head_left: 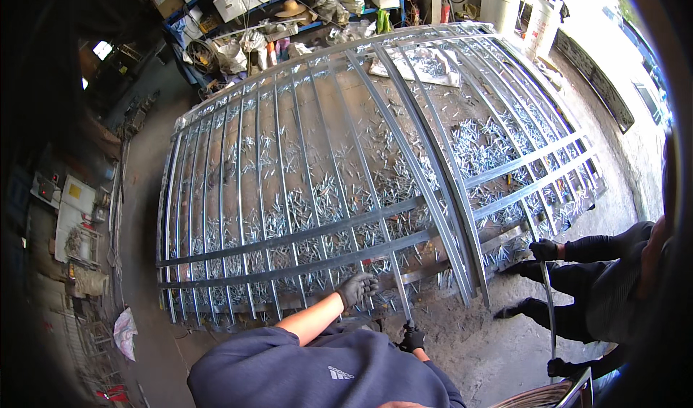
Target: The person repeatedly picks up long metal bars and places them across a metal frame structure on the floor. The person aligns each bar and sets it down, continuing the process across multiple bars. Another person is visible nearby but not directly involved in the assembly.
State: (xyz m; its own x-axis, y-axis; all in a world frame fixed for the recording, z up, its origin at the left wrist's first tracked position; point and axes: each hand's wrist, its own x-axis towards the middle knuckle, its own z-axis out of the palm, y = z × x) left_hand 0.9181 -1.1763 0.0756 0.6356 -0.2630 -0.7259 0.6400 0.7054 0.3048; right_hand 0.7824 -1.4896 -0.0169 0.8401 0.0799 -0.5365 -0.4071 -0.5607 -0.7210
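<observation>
The right hand wraps the near end of a metal bar running forward toward crossing rails. The left hand, left of that bar, half-curls; its grip cannot be told. A crooked tug could snag the bar or scatter the loose metal pieces beyond.

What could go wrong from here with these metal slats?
The metal slat in your right grip could slip or twist, since that hand is near its end. Loose metal pieces scattered below the metal grid might snag or jam a slat. The co-worker at the right holds another slat running toward the same grid, so a sudden move might knock it.
</observation>
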